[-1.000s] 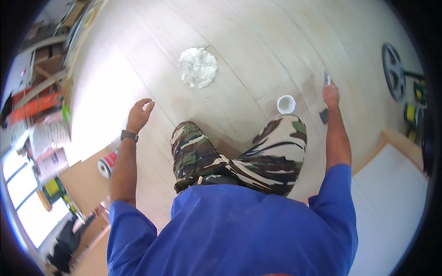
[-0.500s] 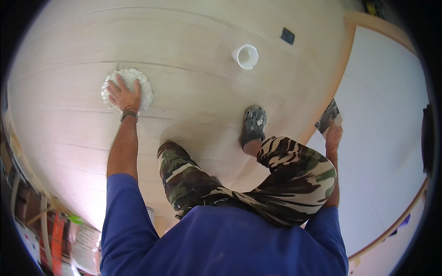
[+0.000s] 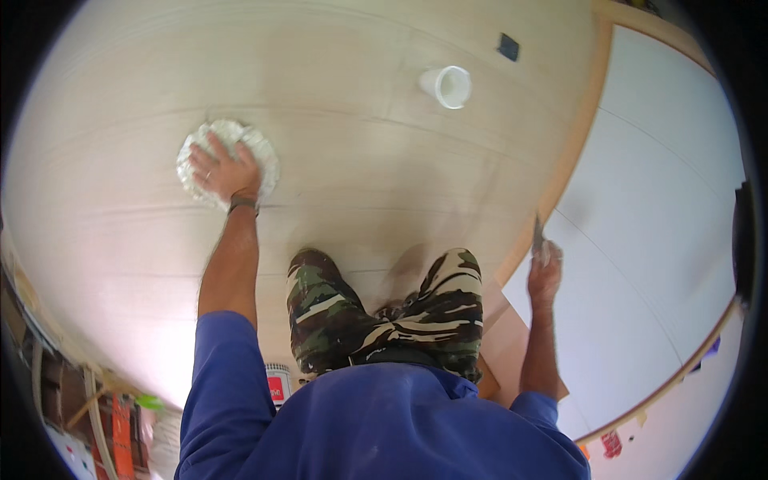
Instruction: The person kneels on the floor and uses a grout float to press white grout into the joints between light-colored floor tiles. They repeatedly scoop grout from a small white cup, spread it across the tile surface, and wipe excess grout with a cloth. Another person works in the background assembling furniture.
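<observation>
My left hand [image 3: 228,170] lies flat with its fingers spread on a round, white, crinkled pad [image 3: 266,172], which rests on the pale floor [image 3: 336,152]. Over on the right, my right hand [image 3: 546,272] grips a putty knife [image 3: 538,230]. The blade shows nearly edge-on and points away from me, near the wooden edging [image 3: 552,192] of a white panel [image 3: 632,224]. Some blur covers the right fingertips. Between my arms are my knees [image 3: 320,276], in camouflage trousers, down at the floor.
A white plastic tub [image 3: 446,86] is ahead, its mouth facing right. Past it is a small dark square [image 3: 509,46]. A white and red container [image 3: 278,382] stands by my left hip. Timber and an orange object [image 3: 122,436] crowd the lower left.
My right foot has drawn back and the right knee has come down. My right hand has moved nearer and left with the putty knife, its blade turned edge-on. The left hand stays on the pad.
</observation>
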`<state>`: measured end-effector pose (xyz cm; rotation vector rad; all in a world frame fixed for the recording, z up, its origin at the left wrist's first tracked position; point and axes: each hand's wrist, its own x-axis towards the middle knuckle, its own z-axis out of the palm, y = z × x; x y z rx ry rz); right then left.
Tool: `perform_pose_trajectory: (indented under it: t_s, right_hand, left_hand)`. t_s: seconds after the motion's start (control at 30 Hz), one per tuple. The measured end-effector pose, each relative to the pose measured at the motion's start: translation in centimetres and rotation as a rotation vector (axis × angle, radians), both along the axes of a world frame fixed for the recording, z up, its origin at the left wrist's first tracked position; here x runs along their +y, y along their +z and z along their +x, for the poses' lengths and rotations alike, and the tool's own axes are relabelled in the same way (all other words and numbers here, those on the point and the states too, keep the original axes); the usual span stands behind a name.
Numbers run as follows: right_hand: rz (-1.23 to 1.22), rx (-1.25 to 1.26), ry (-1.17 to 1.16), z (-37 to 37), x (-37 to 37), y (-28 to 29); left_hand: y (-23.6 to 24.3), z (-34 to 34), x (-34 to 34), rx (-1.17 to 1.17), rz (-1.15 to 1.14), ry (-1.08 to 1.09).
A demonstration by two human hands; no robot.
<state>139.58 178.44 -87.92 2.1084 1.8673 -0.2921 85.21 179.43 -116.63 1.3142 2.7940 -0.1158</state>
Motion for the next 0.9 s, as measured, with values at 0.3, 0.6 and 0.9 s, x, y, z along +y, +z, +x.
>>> perform_pose_trajectory:
  t_s: [0.3,0.6,0.9]
  right_hand:
    - [-0.165,0.449,0.730,-17.8,-0.3,-17.6]
    - [-0.313,0.565,1.027,-26.6,-2.0,-16.4]
    - [-0.263,0.528,0.950,-29.1,-1.4,-16.7]
  left_hand:
    - [0.6,0.5,0.6,-0.086,0.138,-0.014]
    - [3.9,1.8,1.2,-0.121,0.195,-0.020]
    - [4.1,2.5,1.7,-0.147,0.218,-0.030]
